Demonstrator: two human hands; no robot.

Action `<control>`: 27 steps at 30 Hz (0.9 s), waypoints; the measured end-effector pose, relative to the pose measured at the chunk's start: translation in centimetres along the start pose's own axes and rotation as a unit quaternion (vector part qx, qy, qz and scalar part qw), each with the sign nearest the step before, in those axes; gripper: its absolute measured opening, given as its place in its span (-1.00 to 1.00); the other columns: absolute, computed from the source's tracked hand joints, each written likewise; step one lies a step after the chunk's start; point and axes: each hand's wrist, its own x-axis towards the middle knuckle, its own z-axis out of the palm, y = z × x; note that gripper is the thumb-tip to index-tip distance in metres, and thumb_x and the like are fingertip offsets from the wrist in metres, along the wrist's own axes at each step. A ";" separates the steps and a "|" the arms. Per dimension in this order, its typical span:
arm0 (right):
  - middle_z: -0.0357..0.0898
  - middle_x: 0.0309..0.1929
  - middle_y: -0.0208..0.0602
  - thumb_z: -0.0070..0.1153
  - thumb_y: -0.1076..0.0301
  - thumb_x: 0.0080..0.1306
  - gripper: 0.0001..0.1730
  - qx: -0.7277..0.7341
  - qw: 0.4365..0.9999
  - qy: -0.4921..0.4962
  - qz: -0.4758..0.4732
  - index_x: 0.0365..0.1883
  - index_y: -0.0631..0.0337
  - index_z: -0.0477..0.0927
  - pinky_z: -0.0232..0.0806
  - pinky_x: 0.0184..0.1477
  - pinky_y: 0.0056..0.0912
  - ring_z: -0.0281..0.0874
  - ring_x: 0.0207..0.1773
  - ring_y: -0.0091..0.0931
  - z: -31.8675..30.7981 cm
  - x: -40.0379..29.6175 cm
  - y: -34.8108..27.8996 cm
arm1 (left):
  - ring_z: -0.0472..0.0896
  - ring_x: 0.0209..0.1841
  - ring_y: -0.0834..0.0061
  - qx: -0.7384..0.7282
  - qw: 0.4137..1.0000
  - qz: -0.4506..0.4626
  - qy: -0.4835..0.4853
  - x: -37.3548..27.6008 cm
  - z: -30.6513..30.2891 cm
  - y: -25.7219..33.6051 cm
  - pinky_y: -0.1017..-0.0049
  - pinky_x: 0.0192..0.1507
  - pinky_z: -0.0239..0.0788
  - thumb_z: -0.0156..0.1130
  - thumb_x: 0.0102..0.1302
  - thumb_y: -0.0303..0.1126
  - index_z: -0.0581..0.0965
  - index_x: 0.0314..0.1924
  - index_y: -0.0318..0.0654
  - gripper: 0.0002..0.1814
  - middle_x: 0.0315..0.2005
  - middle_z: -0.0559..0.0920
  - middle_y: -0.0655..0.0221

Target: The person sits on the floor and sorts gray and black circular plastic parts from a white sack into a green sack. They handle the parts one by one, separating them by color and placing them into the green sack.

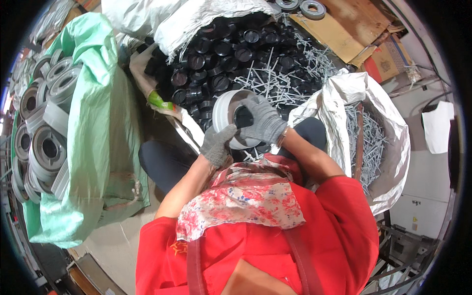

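My left hand (219, 144), in a grey knitted glove, grips the lower left rim of a round grey plastic housing (222, 110), tilted so that its hollow side shows. My right hand (262, 120), gloved alike, reaches over its right side, fingers inside against a black round cap (243, 117). Whether the cap is fixed in the housing or loose in the fingers, I cannot tell. Just beyond the hands lies a heap of black threaded plastic caps (220, 83), with thin grey plastic sprues (274, 83) scattered over it.
A green woven sack (92, 110) at the left holds several grey ring-shaped housings (48, 147). At the right stands a white sack (398, 147) of grey sprues. White sacking (221, 11) overhangs the heap's far side. Cardboard (343, 29) and more grey rings (312, 9) lie at the top right.
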 end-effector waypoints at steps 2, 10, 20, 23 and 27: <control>0.29 0.15 0.10 0.39 -0.14 -0.20 0.02 0.024 0.999 0.005 -0.035 0.13 0.32 0.32 0.14 0.25 -0.10 0.24 0.22 -0.05 -0.6 -0.5 0.6 | 0.58 -0.15 0.38 -0.021 1.000 -0.010 -0.001 0.4 -0.7 0.0 0.39 -0.11 0.47 0.22 0.17 -0.33 0.45 0.03 -0.35 -0.57 -0.16 0.59 0.22; 0.30 0.14 0.02 0.25 0.27 -0.16 -0.20 -0.013 0.967 -0.076 -0.243 0.13 0.24 0.34 0.04 0.30 -0.06 0.20 0.22 -0.04 -2.6 -0.4 -0.2 | 0.65 -0.27 0.41 0.123 0.986 -0.101 -0.040 1.4 -2.6 2.3 0.48 -0.28 0.51 0.26 0.18 -0.23 0.49 -0.04 -0.40 -0.56 -0.19 0.62 0.17; 0.48 0.04 -0.09 0.24 0.17 0.08 -0.36 0.554 0.824 0.043 0.111 0.07 0.36 0.41 0.30 0.15 -0.28 0.45 0.08 -0.31 2.5 0.0 1.0 | 0.59 -0.24 0.49 0.428 0.896 0.114 0.005 -1.4 1.8 2.0 0.50 -0.18 0.45 0.40 0.09 -0.20 0.44 0.03 -0.38 -0.42 -0.26 0.62 0.31; 0.54 -0.05 -0.30 0.11 0.20 0.27 -0.55 0.673 0.731 -0.047 0.103 0.06 0.25 0.45 0.34 0.08 -0.38 0.50 -0.04 -0.45 2.0 -0.4 1.5 | 0.34 0.24 0.11 0.546 0.761 0.349 -0.044 -0.8 -0.7 -0.2 0.28 0.22 0.20 0.44 -0.01 -0.19 0.33 0.24 -0.21 -0.20 0.18 0.41 0.11; 0.54 0.03 -0.27 0.05 0.16 0.31 -0.57 0.640 0.767 -0.036 -0.037 0.07 0.21 0.46 0.36 0.04 -0.36 0.50 0.02 -0.47 3.8 -0.3 4.1 | 0.21 0.32 0.00 0.668 0.581 0.421 -0.196 0.8 -3.0 2.4 0.11 0.29 0.05 0.36 0.02 -0.22 0.29 0.27 -0.24 -0.21 0.27 0.29 0.10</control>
